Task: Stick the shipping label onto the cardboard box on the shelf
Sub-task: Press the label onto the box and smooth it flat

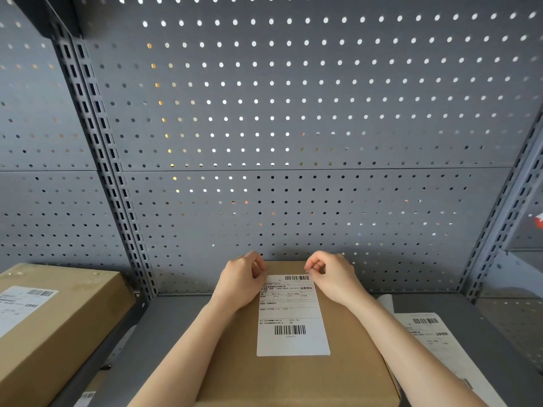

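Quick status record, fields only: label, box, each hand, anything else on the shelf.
label: shipping label lying on top of the box
box: cardboard box, centre of the shelf
left hand: left hand pinching the label's far left corner
right hand: right hand pinching its far right corner
nearby: second labelled box at left; spare label sheets at right
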A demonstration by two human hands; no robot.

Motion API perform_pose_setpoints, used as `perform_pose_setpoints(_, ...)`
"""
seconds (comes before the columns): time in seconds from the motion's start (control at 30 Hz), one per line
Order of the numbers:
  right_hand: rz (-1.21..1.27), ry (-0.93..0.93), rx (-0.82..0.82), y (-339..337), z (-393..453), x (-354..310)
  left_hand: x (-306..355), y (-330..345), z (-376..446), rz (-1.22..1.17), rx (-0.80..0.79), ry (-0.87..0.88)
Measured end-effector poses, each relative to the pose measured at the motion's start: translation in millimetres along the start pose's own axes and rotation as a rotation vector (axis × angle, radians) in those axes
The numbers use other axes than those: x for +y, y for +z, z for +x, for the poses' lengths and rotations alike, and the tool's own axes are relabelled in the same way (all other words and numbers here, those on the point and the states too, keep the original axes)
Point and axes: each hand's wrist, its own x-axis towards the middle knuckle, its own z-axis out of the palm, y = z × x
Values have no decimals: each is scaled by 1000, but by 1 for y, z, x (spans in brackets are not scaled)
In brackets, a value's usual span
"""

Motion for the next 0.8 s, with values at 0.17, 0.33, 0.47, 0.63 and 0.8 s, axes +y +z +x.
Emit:
perform_pose_setpoints(0.17, -5, -12, 11, 0, 1, 1, 1, 1, -1, 20, 20, 21)
perform_pose_setpoints(0.33, 41, -4, 28, -1, 1, 3, 1, 0, -2, 10, 23, 11)
perform_pose_setpoints(0.47, 57, -42, 48, -5, -4, 3, 2, -4, -6, -28, 16, 37)
perform_pose_setpoints(0.63, -125, -157, -38, -9, -16, -7, 7, -7, -17, -11, 42, 136)
perform_pose_setpoints(0.8, -327, -299, -257, 0, -27, -20, 17, -6, -28, 30, -151, 217)
